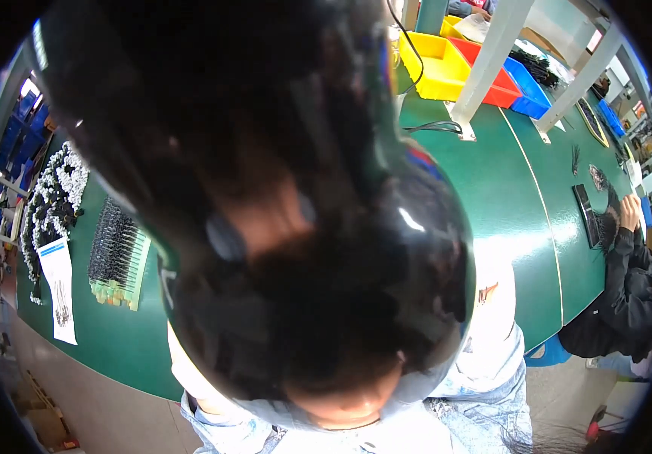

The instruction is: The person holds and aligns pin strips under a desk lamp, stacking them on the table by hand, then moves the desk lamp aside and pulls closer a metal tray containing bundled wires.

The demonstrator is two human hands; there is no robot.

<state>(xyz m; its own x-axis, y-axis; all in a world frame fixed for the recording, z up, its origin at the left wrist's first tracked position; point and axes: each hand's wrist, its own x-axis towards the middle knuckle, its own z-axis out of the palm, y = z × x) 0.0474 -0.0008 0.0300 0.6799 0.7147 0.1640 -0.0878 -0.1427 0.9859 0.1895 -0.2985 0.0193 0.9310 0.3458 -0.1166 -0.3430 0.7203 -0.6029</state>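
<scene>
1. Filling the middle of the frame, nearest the lens, a dark glossy rounded shape with hair (288, 227) is blocking most of the view.
2. Neither of the person's own hands is showing, so whether they are open, closed or gripping cannot be told.
3. At the left of the frame, a green tray of black parts (118, 253) is sitting on the green table (507, 189), beside a heap of white-and-black parts (54, 193) and a paper sheet (60, 287).
4. How much is finished cannot be judged; the tray is looking well filled.
5. At the right edge, a co-worker's hand (630, 212) is reaching toward black parts.
6. Yellow, red and blue bins (477, 72) are standing at the top.
</scene>
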